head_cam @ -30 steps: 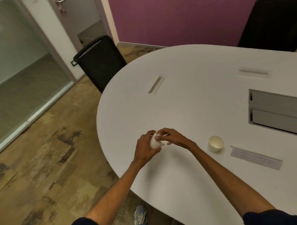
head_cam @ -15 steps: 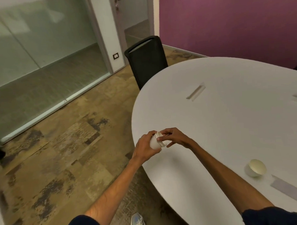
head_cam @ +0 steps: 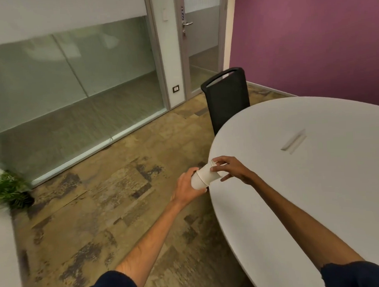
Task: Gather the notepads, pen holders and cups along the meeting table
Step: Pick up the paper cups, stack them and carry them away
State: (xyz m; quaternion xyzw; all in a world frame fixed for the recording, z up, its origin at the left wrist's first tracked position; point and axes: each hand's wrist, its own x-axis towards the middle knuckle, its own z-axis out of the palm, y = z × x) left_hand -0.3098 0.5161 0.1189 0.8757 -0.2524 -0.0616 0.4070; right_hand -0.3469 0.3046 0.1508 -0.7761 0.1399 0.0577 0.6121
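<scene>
A stack of white paper cups (head_cam: 204, 177), nested and lying on its side, is held in the air just off the rounded left end of the white meeting table (head_cam: 312, 181). My left hand (head_cam: 187, 186) wraps the stack's bottom end. My right hand (head_cam: 231, 168) pinches the rim end from above. No notepads, pen holders or other cups are in view.
A black chair (head_cam: 226, 98) stands at the table's far left end, by the purple wall. A cable slot (head_cam: 294, 142) is set in the tabletop. Glass partition and door lie to the left, a green plant (head_cam: 8, 190) at the far left on the patterned floor.
The view has swung left, so the single cup and paper strip on the table have left the frame. Both hands still hold the cup stack, which now shows longer between them.
</scene>
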